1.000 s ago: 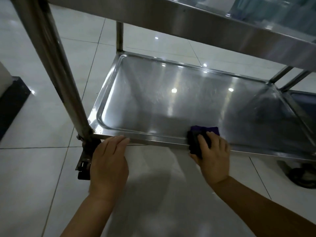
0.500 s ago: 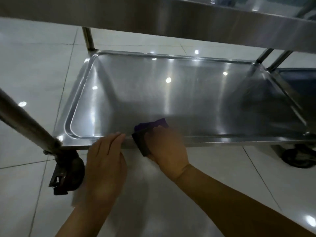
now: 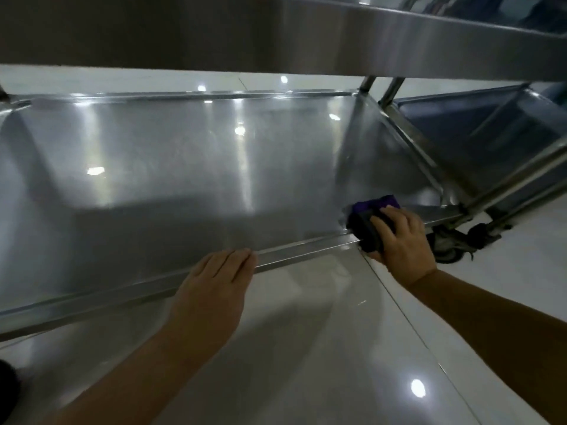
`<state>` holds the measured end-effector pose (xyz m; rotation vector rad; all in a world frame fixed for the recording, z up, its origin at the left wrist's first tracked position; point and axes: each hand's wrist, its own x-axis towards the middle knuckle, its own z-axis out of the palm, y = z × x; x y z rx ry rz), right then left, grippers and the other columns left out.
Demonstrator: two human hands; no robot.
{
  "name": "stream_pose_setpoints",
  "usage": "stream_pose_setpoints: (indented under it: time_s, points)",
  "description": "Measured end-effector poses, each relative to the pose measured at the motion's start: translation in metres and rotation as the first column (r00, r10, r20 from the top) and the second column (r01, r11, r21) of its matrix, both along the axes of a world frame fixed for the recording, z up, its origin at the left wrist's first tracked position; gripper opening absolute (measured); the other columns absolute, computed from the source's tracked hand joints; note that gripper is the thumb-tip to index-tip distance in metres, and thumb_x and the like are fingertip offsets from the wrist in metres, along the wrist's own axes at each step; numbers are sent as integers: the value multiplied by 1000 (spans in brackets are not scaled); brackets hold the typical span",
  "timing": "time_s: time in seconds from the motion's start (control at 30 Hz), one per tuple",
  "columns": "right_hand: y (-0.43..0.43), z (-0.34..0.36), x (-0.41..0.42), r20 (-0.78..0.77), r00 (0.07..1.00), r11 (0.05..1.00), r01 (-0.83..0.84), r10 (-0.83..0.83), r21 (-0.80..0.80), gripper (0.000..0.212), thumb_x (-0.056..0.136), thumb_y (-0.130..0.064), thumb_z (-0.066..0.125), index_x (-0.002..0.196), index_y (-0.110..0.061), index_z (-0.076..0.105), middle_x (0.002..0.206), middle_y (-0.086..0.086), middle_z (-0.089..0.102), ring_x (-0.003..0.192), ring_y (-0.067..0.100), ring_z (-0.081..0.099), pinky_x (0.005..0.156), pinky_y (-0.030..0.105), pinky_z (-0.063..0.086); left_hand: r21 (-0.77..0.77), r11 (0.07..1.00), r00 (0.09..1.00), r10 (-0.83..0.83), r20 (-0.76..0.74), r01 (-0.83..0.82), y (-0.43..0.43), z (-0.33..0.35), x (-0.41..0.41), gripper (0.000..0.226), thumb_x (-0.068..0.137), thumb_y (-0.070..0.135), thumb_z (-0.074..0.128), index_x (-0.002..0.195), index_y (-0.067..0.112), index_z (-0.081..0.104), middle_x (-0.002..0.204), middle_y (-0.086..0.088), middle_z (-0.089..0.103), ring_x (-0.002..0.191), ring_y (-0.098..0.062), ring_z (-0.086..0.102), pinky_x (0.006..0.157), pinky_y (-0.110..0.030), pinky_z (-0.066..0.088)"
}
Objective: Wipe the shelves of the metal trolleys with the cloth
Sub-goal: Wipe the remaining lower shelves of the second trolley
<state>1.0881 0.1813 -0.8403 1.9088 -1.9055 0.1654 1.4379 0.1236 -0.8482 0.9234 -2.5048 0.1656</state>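
The bottom shelf (image 3: 190, 167) of a stainless steel trolley fills the middle of the head view, a shallow tray with a raised rim. My right hand (image 3: 402, 240) grips a folded purple cloth (image 3: 372, 214) and presses it over the shelf's front rim near its right corner. My left hand (image 3: 214, 286) lies flat with straight fingers, fingertips touching the front rim near the middle. The trolley's upper shelf (image 3: 276, 35) runs across the top of the view.
A second metal trolley (image 3: 491, 127) stands close on the right, its posts next to the first one's. A black caster wheel (image 3: 451, 243) sits under the right front corner, just beyond my right hand. Glossy white floor tiles (image 3: 322, 348) lie below.
My right hand has slid the cloth along the front rim from beside my left hand to the right corner. The view has swung right; the left post and caster have left the frame.
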Motion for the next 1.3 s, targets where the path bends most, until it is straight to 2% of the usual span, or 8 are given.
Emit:
stream_pose_setpoints:
  time_s: [0.2,0.4,0.57,0.73,0.9,1.03,1.17,1.3]
  points:
    - [7,6,28,-16,996,995,89,-89,52,82,60,-42,85,123,-7,47,120,26,55,113,42,43,97,58,38,35,999,999,-29,27,28,4,6,-25,51,67,12,52,115,1,66,104,-12,65,97,-29,47,89,-37,36]
    - [-14,8,116,-22,977,970,-209,214,124,71,68,-48,74,124,-13,48,121,19,59,115,35,49,101,50,41,95,995,998,-18,52,13,8,22,-38,43,74,13,39,100,2,72,89,-12,68,77,-28,64,66,-32,54]
    - [-12,17,76,8,949,937,-312,315,157,70,65,-41,81,123,-15,53,121,15,61,113,32,55,99,46,44,102,995,990,7,137,-21,6,33,-45,38,60,9,56,94,8,74,83,-6,66,67,-24,62,53,-30,50]
    - [6,27,-33,0,992,969,-127,130,214,84,53,-25,92,124,-12,49,120,21,59,106,41,59,91,52,48,47,998,985,21,173,-29,0,50,-59,26,63,6,52,80,9,71,69,-6,57,52,-26,55,39,-28,42]
    - [21,35,-120,58,978,906,161,-199,391,90,59,-24,91,133,-15,41,132,21,48,114,47,53,94,64,44,27,998,984,45,175,-51,1,38,-64,40,73,9,34,88,5,71,73,-10,57,52,-30,56,38,-31,45]
    - [19,37,-99,130,969,937,160,-208,311,69,86,-59,48,135,-10,50,137,20,49,125,40,47,109,54,24,-4,994,990,108,92,-108,8,35,-69,41,74,8,37,94,2,73,76,-14,64,53,-33,59,39,-33,48]
    - [-9,39,-24,192,981,957,-60,5,283,68,92,-58,29,135,-10,52,142,18,47,133,32,44,111,45,22,-37,987,987,156,33,-155,9,28,-70,37,75,10,42,93,5,75,78,-13,66,53,-32,61,44,-32,50]
    - [-52,43,55,232,962,888,-231,146,397,72,96,-57,14,152,-10,19,159,16,9,148,27,5,120,41,0,28,982,982,188,-25,-187,10,26,-70,37,79,20,42,88,8,76,80,-10,70,58,-30,65,49,-34,54]
